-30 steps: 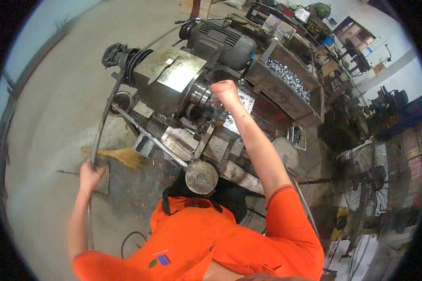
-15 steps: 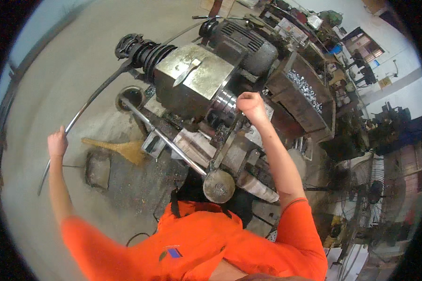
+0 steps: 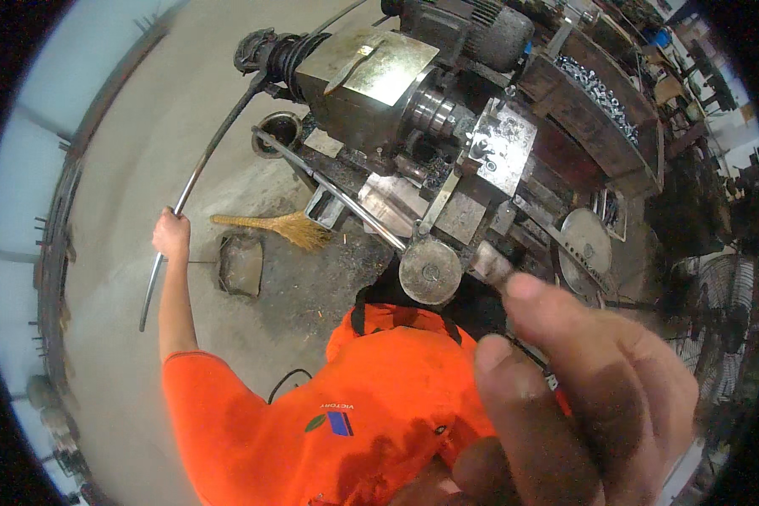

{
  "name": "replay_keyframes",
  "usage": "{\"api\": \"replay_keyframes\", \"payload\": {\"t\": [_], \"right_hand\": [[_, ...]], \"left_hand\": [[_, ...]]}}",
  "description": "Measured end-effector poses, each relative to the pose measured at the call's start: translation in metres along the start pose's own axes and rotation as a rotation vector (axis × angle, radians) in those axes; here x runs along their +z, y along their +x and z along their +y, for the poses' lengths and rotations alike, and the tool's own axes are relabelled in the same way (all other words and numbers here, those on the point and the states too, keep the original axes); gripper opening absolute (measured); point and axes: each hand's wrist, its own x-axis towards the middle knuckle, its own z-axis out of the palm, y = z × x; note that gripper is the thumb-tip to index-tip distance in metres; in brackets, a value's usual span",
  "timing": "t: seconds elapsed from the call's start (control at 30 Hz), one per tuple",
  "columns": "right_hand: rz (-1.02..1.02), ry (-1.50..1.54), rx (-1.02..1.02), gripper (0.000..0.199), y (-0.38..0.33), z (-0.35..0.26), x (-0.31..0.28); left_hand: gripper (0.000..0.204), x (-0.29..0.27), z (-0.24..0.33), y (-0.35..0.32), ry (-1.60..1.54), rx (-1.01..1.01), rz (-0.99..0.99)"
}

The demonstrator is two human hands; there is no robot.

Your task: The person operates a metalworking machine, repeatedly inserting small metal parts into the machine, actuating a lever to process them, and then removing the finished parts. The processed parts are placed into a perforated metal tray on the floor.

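Observation:
My left hand [image 3: 171,234] is closed around the lower part of a long, curved-looking metal lever [image 3: 201,169], which runs up to the belt-pulley end of a small, greasy lathe [image 3: 346,105]. Very large and close in the picture is my right hand [image 3: 599,379], its fingers bent and its thumb and forefinger tips apart. No object shows between those tips. Beyond it lie the lathe's shiny spindle nose [image 3: 434,114], a bright metal plate [image 3: 504,148] with small metal parts on it, and a round handwheel [image 3: 430,271] in front of my body.
A metal bin [image 3: 548,72] of small shiny parts stands at the back right, near a motor [image 3: 489,34]. On the left floor are a straw broom [image 3: 270,224], a dustpan [image 3: 240,266] and a round pot [image 3: 278,133]. A caged fan [image 3: 725,312] stands at the right.
My right hand has come away from the spindle and up close to the camera. The left hand still grips the lever. The whole view has shifted, uncovering the bright plate.

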Motion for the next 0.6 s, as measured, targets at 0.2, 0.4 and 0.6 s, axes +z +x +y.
{"api": "replay_keyframes", "payload": {"t": [0.2,0.4,0.6], "right_hand": [[-0.101,-0.082,0.043,0.026,-0.015,-0.006,-0.018],[-0.358,-0.203,0.444,0.036,0.004,-0.028,-0.046],[-0.320,-0.195,0.462,0.035,-0.009,-0.025,-0.057]], "left_hand": [[0.016,-0.007,0.008,-0.016,-0.023,-0.029,0.016],[0.016,-0.007,0.009,-0.017,-0.040,-0.027,0.066],[0.017,-0.007,0.016,-0.014,-0.028,-0.017,0.070]]}}
